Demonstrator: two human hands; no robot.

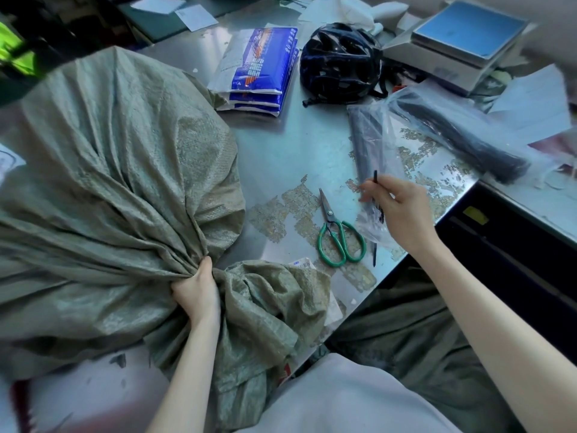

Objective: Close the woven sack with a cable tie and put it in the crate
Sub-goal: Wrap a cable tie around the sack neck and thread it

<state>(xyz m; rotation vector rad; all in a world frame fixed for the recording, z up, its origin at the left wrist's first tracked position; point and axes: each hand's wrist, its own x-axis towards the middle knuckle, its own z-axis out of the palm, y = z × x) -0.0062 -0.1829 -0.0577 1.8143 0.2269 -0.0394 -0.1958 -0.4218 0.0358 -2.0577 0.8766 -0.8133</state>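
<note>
Grey-green woven sack (103,189), full and bulging, lying on the left part of the metal worktop (299,151), its mouth gathered into a twisted neck near the front edge. Left hand (195,290) clenched around that neck, fingers wrapped tight; the loose mouth fabric spills out to the right of the fist and over the worktop edge. Right hand (398,210) raised over the right side of the worktop, thumb and fingers pinching a thin black cable tie (374,179), whose tip stands up above the fingers. Beneath this hand, a clear bag (371,145) holding what appear to be more black ties; the blur prevents certainty. Green-handled scissors (337,232) lie closed just left of the right hand, blades pointing away from the person. A second clear bag of black ties (459,135) lies farther right. At the back: stacked blue-and-white packets (259,73), a dark helmet (340,62) beside them, and a scale (462,39) at the far right.
</note>
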